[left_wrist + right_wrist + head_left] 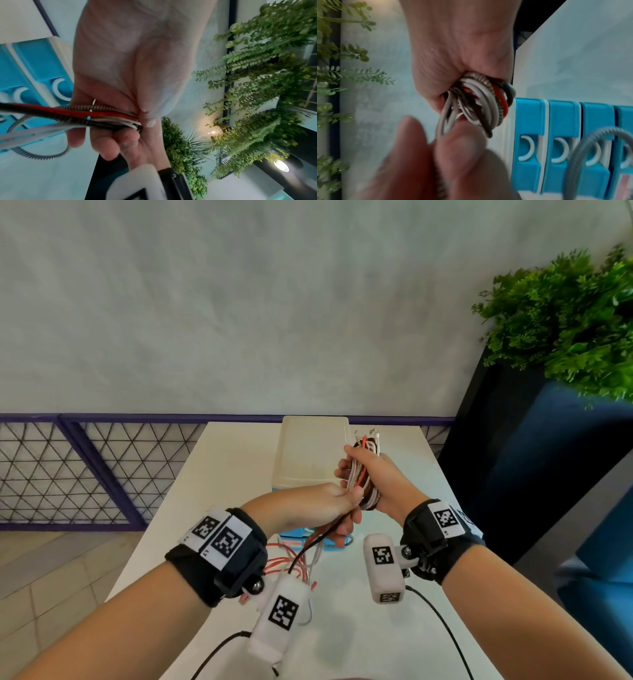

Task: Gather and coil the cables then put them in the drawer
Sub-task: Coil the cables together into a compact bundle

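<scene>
Two hands meet above the table, both on the cables. The right hand clenches the coiled bundle of white, red, black and braided strands, held upright in the air. At its seven o'clock, the left hand pinches the trailing strands, which hang to loose loops on the tabletop before the drawer unit.

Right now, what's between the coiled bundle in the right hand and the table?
Head view: the drawer unit stands under and behind the coiled bundle that the right hand grips; loose cable tails trail down past the left hand onto the table.
</scene>
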`<state>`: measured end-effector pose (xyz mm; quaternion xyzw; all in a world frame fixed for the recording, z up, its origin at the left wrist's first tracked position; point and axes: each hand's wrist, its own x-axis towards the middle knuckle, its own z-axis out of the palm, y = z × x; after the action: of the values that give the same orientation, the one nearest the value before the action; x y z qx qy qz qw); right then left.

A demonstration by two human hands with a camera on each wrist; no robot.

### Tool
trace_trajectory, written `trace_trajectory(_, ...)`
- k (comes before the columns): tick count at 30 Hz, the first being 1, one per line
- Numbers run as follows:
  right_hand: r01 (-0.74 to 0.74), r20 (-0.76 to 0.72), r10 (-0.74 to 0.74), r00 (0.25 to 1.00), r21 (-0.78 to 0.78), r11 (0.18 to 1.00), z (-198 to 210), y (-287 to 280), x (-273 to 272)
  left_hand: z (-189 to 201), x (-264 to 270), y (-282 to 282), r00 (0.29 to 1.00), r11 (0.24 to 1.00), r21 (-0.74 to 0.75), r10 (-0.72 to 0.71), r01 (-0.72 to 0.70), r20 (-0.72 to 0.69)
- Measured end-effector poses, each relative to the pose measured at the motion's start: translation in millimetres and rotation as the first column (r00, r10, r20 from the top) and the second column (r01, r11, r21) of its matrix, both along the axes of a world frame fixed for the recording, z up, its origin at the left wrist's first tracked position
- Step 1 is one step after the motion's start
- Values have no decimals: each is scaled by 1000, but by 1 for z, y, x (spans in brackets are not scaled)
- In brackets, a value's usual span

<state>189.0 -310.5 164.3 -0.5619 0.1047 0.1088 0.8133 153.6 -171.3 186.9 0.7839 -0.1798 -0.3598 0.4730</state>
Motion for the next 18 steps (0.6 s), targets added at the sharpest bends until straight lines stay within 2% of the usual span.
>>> trace_trajectory(2, -9, 0, 9, 1000, 156, 988, 0, 6, 1, -1, -4, 1, 998, 998, 24, -60, 60, -11)
trace_trajectory(5, -26, 24, 18, 1000, 383, 923, 7, 14, -1, -16, -8, 5, 986, 983, 130, -145, 133, 81)
trace_trajectory(8, -2, 18, -8, 1000, 512, 859, 16, 16, -5, -32, -11, 5, 980, 994, 51, -102, 94, 173)
trace_trajectory(12, 22, -29, -6, 1000, 578, 816, 23, 20, -5, -46, -13, 5, 973, 991, -114, -45, 72, 228)
trace_trajectory(18, 115, 1, -134, 991, 508, 854, 32, -6, 1, -65, -7, 29, 994, 978, -192, -68, 83, 81)
